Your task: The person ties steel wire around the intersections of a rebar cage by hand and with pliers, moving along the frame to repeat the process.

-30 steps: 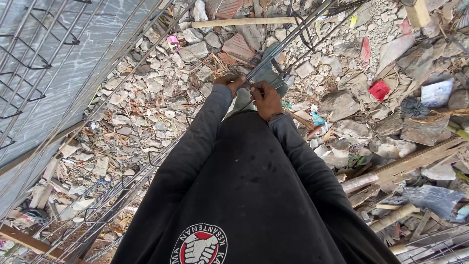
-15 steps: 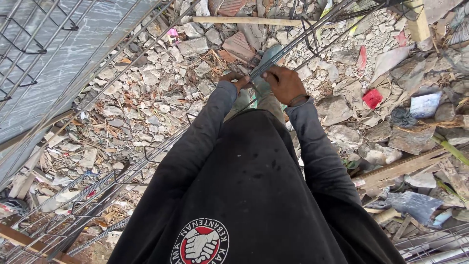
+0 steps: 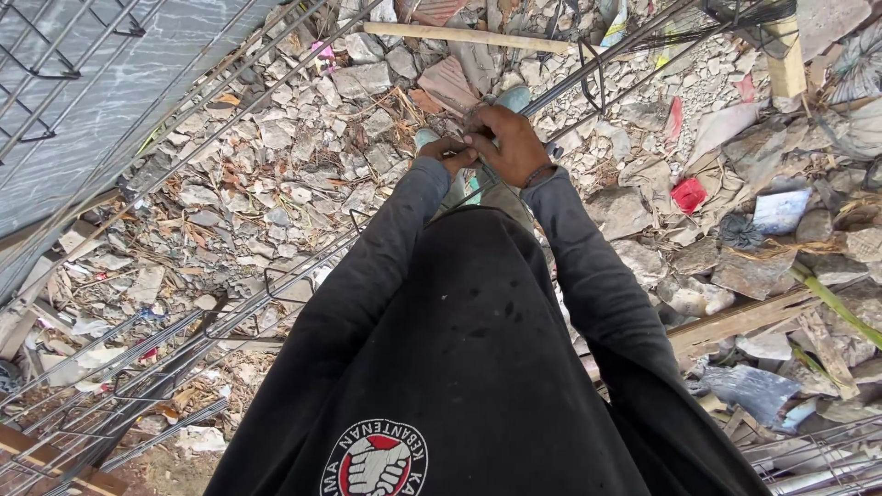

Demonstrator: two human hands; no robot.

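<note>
Two hands meet on one spot of a long cage of grey steel reinforcing bars (image 3: 276,298), which runs from seven o'clock up to one o'clock across the view. The right hand (image 3: 507,144) is curled over the bars at twelve o'clock, knuckles up, its fingers closed around the steel. The left hand (image 3: 443,150) sits just beside it at its nine o'clock, touching it, the fingers pinched on something at the same bar; I cannot tell what is pinched, as the right hand covers it. Both arms are in black sleeves, coming up from a black sweatshirt (image 3: 459,367) that fills the six o'clock half.

Under the cage lies a bed of pale broken stone and rubble (image 3: 276,156). A light wooden pole (image 3: 459,37) lies crosswise at twelve o'clock, beyond the hands. A small red scrap (image 3: 687,194) lies at three o'clock, well apart from them. A weathered wooden plank (image 3: 744,317) slants at four o'clock. At ten o'clock, a grey marbled sheet (image 3: 83,110) sits behind more bars.
</note>
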